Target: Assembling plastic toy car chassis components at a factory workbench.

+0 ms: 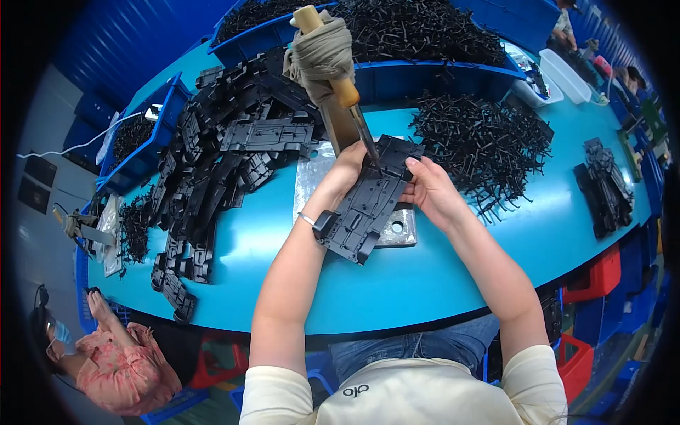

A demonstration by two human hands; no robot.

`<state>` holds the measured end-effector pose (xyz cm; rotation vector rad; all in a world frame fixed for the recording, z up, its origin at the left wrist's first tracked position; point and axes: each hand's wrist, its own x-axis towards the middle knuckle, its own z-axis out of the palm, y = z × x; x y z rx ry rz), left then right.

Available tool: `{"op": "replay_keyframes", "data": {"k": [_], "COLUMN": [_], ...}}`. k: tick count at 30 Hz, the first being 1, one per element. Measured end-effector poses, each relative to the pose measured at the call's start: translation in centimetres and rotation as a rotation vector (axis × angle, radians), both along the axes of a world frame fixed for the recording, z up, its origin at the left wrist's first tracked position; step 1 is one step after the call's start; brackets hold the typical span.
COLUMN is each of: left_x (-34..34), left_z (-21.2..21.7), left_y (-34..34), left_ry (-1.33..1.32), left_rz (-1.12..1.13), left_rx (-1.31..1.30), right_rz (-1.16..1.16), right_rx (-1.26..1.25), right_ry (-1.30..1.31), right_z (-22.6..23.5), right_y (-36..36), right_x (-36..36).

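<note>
A black moulded plastic chassis plate (363,205) lies tilted across both my hands, over a silver metal base plate (309,184). My left hand (346,170) is closed on its upper left side, with the fingers partly hidden by the tool and the part. On the upper right edge, my right hand (433,190) pinches it, thumb on top and fingers below. A metal-shafted tool with a yellow handle (346,92) reaches down from a cloth-wrapped stand (322,53). Its tip meets, or nearly meets, the plate; I cannot tell which.
Many black chassis plates (205,170) are heaped on the left. Thin black branching pieces (482,149) form a pile on the right and fill the blue bin (432,79) behind. More black parts (603,188) are stacked far right. A masked person (124,361) sits at lower left.
</note>
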<state>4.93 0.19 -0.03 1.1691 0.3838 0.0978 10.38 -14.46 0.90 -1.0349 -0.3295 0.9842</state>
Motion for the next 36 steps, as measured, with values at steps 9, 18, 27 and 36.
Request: {"op": "replay_keyframes", "data": {"k": [9, 18, 27, 36], "left_x": [-0.3, 0.4, 0.2, 0.1], "left_z": [0.9, -0.6, -0.4, 0.1], "left_y": [-0.3, 0.4, 0.5, 0.3], "left_ry": [0.025, 0.042, 0.046, 0.074], "left_rz": [0.011, 0.031, 0.028, 0.066], "left_rx": [-0.045, 0.035, 0.034, 0.052], "right_rz": [0.016, 0.008, 0.008, 0.005], "right_rx": [0.055, 0.080, 0.083, 0.074], "right_ry": [-0.016, 0.000, -0.014, -0.026], "right_z": [-0.2, -0.4, -0.2, -0.1], "right_y": [0.0, 0.2, 0.2, 0.3], "right_x": [0.5, 0.4, 0.4, 0.4]}}
